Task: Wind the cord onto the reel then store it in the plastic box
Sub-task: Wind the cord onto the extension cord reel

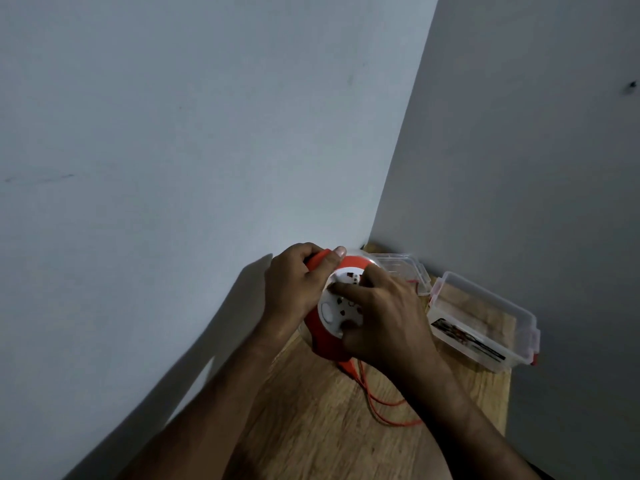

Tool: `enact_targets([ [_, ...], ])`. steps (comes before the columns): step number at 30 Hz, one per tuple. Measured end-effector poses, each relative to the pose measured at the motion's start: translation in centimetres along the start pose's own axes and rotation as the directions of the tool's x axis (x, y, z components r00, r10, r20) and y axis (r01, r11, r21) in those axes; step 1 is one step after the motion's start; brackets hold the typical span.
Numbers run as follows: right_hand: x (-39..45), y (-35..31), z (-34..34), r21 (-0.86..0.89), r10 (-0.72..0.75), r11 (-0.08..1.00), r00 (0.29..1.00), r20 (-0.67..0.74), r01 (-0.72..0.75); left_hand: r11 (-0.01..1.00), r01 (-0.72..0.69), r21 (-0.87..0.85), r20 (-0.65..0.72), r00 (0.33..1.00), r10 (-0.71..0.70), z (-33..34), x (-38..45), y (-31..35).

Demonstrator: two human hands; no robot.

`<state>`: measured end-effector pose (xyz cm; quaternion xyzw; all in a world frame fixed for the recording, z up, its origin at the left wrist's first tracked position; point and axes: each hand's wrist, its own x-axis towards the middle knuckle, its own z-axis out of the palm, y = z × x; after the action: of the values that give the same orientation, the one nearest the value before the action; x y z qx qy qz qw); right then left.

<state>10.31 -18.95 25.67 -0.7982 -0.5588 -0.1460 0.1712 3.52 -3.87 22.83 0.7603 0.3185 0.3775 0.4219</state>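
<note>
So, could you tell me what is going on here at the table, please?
A person is winding an orange cord onto an orange and white reel. The left hand grips the reel's orange handle, while the right hand is curled on the white socket face, apparently turning it. A loop of cord lies loose on the wooden table. The clear plastic box stands open to the right, its lid lying behind the reel.

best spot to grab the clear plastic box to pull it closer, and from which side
Grip the plastic box by its long near wall, coming from the front. It stands open with the rim exposed; the wall blocks the far side and the red latches sit on the short ends.
</note>
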Motion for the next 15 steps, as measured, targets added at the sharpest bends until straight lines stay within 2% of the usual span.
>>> enact_targets([
  [5,0.3,-1.2,0.2,0.164,0.271,0.951,0.961,-0.043,-0.261,1.0,0.028,-0.013,0.003,1.0,-0.028,0.0,-0.1,0.3],
  [8,0.5,-1.5,0.0,0.208,0.333,0.92,0.942,0.026,-0.331,0.999,0.032,-0.01,-0.006,0.999,-0.032,0.1,-0.2,0.4],
  [10,0.1,-1.6,-0.3,0.103,0.256,0.961,0.967,0.013,-0.256,0.998,0.051,-0.028,-0.003,0.999,-0.051,0.0,-0.1,0.3],
  [13,-0.6,-1.3,-1.2,0.047,0.06,0.997,0.992,-0.107,-0.055,0.997,0.053,-0.051,0.001,0.999,-0.053,-0.4,0.3,0.1],
  [15,-0.6,-0.5,-1.4,0.038,-0.078,0.996,0.997,-0.029,0.079,0.998,0.043,-0.054,-0.001,0.999,-0.043,-0.5,0.4,0.1],
])
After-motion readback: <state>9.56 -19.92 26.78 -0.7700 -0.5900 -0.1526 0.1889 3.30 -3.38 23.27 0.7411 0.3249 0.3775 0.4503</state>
